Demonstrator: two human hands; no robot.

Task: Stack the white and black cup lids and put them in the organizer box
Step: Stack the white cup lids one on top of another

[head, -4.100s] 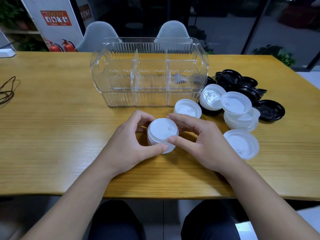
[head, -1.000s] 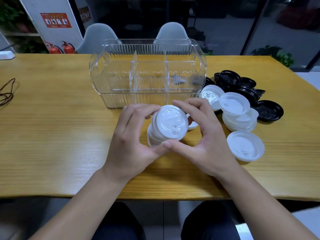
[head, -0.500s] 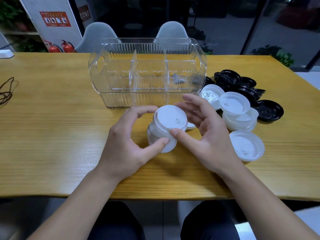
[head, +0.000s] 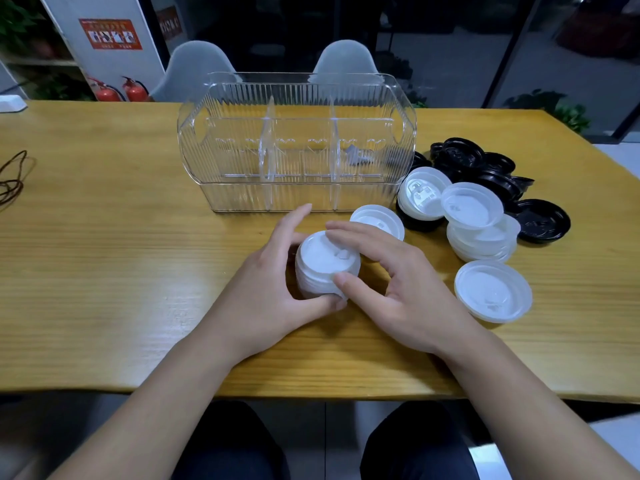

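Observation:
A short stack of white lids stands on the wooden table in front of the clear organizer box. My left hand holds the stack from the left, thumb under its front edge, index finger lifted free. My right hand pinches the top of the stack, thumb at the front, fingers across the top lid. Loose white lids lie to the right: one just behind my right hand, one near my right wrist, and a small heap. A pile of black lids sits behind them.
The box has three compartments, with a small grey thing in the right one. One white lid rests on a black lid beside the box. A single black lid lies far right. A dark cable lies at the left edge. Two chairs stand behind the table.
The stack was lifted and tilted toward me a second ago; now it stands upright on the table with both hands lower around it. The right fingers have come over its top.

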